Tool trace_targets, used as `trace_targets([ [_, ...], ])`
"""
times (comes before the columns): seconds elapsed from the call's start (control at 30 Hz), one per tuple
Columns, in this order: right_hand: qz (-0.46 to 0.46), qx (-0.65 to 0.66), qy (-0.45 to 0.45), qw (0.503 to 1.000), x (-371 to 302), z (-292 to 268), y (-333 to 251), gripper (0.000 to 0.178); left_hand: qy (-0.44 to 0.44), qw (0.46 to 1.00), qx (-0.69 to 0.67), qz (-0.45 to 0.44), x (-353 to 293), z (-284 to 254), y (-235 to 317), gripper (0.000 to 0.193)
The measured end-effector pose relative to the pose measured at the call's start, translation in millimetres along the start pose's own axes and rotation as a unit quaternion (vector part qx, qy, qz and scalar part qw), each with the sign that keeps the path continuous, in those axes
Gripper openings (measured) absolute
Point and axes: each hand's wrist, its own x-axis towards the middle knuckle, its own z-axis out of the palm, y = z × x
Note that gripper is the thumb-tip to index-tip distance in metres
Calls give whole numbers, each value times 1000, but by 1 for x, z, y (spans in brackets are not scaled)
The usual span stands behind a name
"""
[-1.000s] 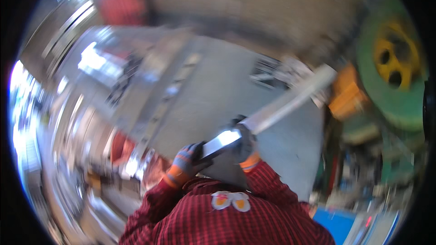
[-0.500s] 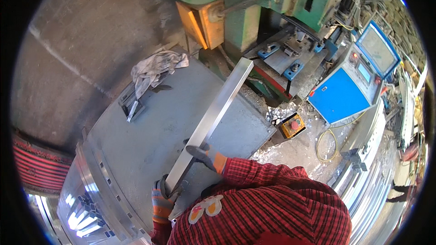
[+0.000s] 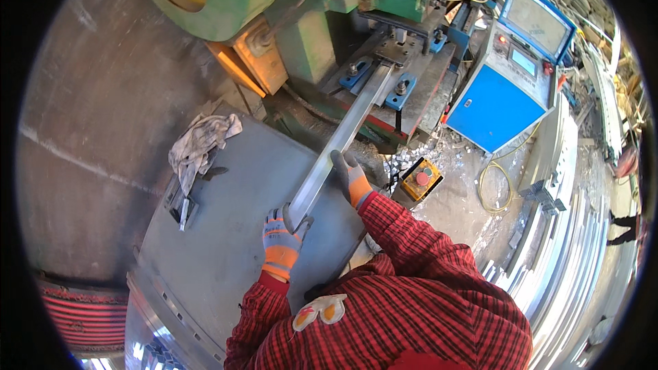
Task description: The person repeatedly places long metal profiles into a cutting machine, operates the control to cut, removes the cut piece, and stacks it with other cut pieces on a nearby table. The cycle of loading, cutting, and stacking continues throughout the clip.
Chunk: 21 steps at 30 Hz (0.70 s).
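Note:
A long, silvery rectangular metal tube (image 3: 343, 131) slants from my hands up to a green punch press (image 3: 305, 41). Its far end lies between blue clamps (image 3: 400, 90) on the press bed, at the tooling. My left hand (image 3: 282, 236), in a grey and orange glove, grips the near end, thumb along the tube. Farther up, my right hand (image 3: 351, 177), gloved alike, closes on the tube's right side; some of its fingers are hidden beneath.
Below the tube is a grey metal table (image 3: 236, 199) with a crumpled rag (image 3: 199, 147). A yellow box with a red button (image 3: 421, 178) stands right of my hand, before a blue control cabinet (image 3: 497, 106). Metal profiles (image 3: 558, 267) lie at right, bits of scrap on the floor.
Both hands have moved forward with the tube. Its far end, which was over the gap before the press, now sits in at the tooling. The head view has shifted too.

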Motion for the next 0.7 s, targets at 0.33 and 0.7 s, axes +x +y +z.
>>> trace_targets([
  [0.33, 10, 21, 52, 998, 26, 7, 6, 34, -25, 999, -20, 16, 28, -6, -1, 60],
  [0.7, -25, -220, 42, 974, 27, 2, -3, 36, -61, 998, 15, 8, 52, 8, -39, 64],
])
